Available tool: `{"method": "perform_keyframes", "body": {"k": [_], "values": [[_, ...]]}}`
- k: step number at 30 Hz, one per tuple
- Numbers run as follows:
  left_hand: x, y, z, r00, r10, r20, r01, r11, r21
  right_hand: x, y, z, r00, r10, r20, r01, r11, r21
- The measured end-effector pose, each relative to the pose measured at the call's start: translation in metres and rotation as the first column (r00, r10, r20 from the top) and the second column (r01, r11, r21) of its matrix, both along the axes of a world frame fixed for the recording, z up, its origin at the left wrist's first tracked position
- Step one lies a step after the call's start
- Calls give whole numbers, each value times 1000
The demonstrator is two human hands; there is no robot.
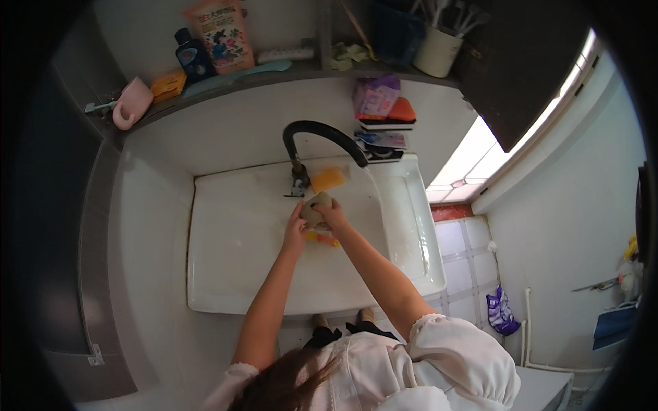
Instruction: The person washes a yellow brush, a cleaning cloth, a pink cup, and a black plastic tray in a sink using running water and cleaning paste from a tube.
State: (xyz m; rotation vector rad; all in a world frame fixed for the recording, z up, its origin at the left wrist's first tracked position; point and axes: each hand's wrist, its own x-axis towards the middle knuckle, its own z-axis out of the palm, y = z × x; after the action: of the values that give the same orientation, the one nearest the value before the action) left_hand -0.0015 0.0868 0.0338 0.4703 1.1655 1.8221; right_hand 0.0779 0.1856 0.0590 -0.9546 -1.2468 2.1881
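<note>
Both of my hands grip a greyish-beige object with a dark spot, perhaps a wet shoe or cloth; its exact kind is unclear. My left hand holds its left side, and my right hand presses on its right side with the thumb on top. They are above the flat white ceramic part of a sink. Just beyond them lies an orange-yellow bar or sponge. A yellow and orange item lies beneath my hands, partly hidden. Water runs from the curved black faucet into the basin at the right.
A shelf along the back wall bears a pink mug, a dark bottle, a pink pouch and a white cup of utensils. Small wall racks hold packets behind the basin. A dark cabinet door juts out at upper right.
</note>
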Motion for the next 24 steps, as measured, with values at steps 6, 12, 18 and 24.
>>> {"method": "perform_keyframes", "body": {"k": [6,12,18,24], "values": [[-31,-4,1,959,280,40,-251,908,-335,-62,8,43,943,-198,267,-176,384,907],[-48,37,-5,843,91,529,-63,995,-72,-90,30,2,909,-272,315,-337,-36,941],[-56,37,-16,877,144,458,-119,989,-83,-72,24,8,844,-296,447,-374,274,886],[-46,35,8,909,130,396,-60,981,-184,-15,20,-58,757,-418,502,-350,390,852]]}}
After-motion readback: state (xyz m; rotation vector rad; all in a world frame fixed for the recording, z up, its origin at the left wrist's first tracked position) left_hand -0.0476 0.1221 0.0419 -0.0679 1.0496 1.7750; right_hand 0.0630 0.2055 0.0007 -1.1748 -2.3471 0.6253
